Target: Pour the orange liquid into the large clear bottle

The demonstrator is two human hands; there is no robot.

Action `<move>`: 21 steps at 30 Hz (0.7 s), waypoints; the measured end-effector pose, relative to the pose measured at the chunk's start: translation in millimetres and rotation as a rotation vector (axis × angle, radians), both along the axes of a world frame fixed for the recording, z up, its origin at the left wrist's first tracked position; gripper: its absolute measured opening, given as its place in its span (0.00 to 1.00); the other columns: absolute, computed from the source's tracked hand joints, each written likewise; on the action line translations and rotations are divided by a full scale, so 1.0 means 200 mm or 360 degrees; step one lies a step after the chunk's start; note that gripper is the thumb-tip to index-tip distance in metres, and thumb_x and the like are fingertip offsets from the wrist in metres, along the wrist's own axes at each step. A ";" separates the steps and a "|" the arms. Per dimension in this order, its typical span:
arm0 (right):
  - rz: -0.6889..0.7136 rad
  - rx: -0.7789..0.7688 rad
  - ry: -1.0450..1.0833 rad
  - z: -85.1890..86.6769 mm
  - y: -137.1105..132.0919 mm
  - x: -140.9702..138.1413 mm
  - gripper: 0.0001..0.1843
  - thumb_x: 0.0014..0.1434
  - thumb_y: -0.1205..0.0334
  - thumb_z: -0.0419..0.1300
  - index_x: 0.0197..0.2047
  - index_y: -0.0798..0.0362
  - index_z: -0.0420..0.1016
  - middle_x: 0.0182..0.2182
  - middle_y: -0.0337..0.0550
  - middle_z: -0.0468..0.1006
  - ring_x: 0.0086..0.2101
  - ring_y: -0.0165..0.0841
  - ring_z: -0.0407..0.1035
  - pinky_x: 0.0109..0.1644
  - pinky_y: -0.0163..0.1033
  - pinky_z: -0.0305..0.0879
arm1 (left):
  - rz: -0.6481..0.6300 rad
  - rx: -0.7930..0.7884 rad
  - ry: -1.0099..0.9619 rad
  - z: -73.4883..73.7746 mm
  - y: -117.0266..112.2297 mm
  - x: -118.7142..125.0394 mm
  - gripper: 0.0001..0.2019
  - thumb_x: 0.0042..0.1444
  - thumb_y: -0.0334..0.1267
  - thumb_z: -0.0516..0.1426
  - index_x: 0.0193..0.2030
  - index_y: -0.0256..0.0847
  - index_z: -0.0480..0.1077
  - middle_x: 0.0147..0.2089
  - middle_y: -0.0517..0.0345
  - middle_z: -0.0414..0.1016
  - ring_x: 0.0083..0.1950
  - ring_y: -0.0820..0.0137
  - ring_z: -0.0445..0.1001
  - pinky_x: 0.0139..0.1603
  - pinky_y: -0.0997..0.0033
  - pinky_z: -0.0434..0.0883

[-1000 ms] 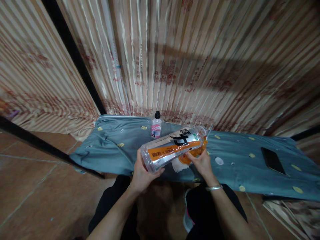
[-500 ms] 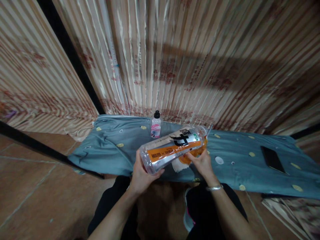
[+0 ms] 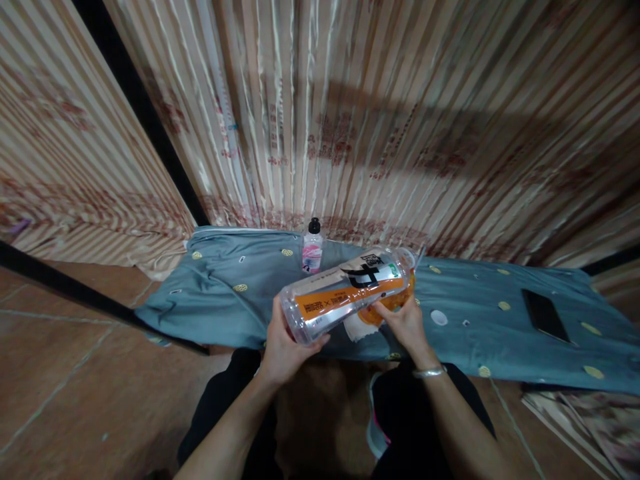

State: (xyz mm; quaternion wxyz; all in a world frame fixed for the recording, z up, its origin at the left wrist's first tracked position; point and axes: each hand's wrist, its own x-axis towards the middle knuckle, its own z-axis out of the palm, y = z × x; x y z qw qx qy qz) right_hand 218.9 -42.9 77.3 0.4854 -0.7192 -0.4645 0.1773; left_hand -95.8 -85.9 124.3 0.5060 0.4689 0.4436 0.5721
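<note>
left hand (image 3: 283, 343) grips the tipped bottle (image 3: 345, 297) by its base; right hand (image 3: 407, 325) clasps an orange thing (image 3: 400, 300) under its neck; seemingly uncapped, white cap (image 3: 439, 318) right of it

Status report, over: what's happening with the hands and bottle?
Left hand shut on base of large clear plastic bottle with orange label, held on its side. Right hand: fingers touch its underside, grip unclear. Small pink-labelled bottle stands behind, apart.

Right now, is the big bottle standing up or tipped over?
The big bottle is tipped, nearly on its side: the left hand grips its base, the right hand is by its far end.
</note>
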 end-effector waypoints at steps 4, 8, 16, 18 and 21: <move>0.0024 0.0040 -0.0021 0.00 0.00 0.01 0.54 0.43 0.16 0.81 0.61 0.45 0.81 0.56 0.65 0.96 0.60 0.71 0.91 0.68 0.73 0.88 | -0.0026 -0.0017 -0.0011 0.00 0.00 0.00 0.55 0.39 0.55 0.91 0.71 0.49 0.75 0.67 0.44 0.94 0.73 0.37 0.94 0.79 0.29 0.90; -0.0009 0.0008 -0.0030 0.00 0.00 0.01 0.56 0.41 0.15 0.81 0.60 0.46 0.82 0.56 0.68 0.96 0.60 0.72 0.91 0.68 0.74 0.89 | -0.0033 0.0016 -0.0023 0.00 0.00 0.00 0.54 0.40 0.56 0.91 0.71 0.50 0.75 0.68 0.45 0.94 0.73 0.38 0.94 0.78 0.31 0.90; 0.0022 0.0031 -0.0024 0.01 -0.01 0.00 0.58 0.41 0.12 0.80 0.61 0.48 0.82 0.56 0.68 0.96 0.58 0.70 0.92 0.68 0.74 0.89 | -0.0033 0.0076 -0.0053 0.00 0.01 0.01 0.54 0.39 0.56 0.91 0.70 0.50 0.74 0.67 0.48 0.94 0.72 0.40 0.94 0.77 0.33 0.92; 0.0023 0.0036 -0.0018 0.01 -0.01 0.00 0.60 0.41 0.12 0.80 0.62 0.48 0.82 0.56 0.67 0.96 0.57 0.70 0.92 0.67 0.74 0.90 | -0.0029 0.0064 -0.0066 0.01 0.01 0.01 0.54 0.39 0.55 0.91 0.71 0.50 0.74 0.67 0.47 0.94 0.73 0.40 0.94 0.77 0.34 0.91; 0.0004 0.0008 -0.0014 0.02 -0.01 0.00 0.63 0.40 0.10 0.80 0.63 0.49 0.82 0.55 0.68 0.96 0.57 0.71 0.92 0.66 0.74 0.90 | -0.0011 0.0062 -0.0074 0.01 0.00 0.01 0.53 0.39 0.54 0.91 0.70 0.50 0.76 0.67 0.46 0.94 0.73 0.37 0.94 0.76 0.32 0.92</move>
